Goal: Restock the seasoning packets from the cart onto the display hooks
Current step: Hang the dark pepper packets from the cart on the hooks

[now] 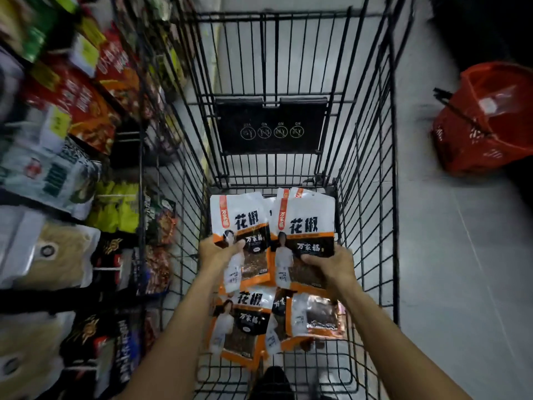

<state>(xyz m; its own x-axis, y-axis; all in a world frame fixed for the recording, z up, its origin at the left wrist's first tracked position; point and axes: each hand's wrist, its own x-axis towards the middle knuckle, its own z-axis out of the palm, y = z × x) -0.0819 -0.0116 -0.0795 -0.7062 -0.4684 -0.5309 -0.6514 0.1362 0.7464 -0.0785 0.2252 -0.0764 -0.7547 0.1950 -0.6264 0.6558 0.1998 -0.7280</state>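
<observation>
Black wire cart beside stocked shelves (red basket on the floor opposite), containing loose seasoning packets, over which left hand grips the left packet and right hand grips the right packet, edges touching.

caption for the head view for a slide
Left hand and right hand hold Sichuan pepper packets inside the wire cart.

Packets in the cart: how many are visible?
5 clear. Left packet in left hand; right packet in right hand; three loose packets on cart floor. Edges behind held ones suggest more hidden.
</observation>
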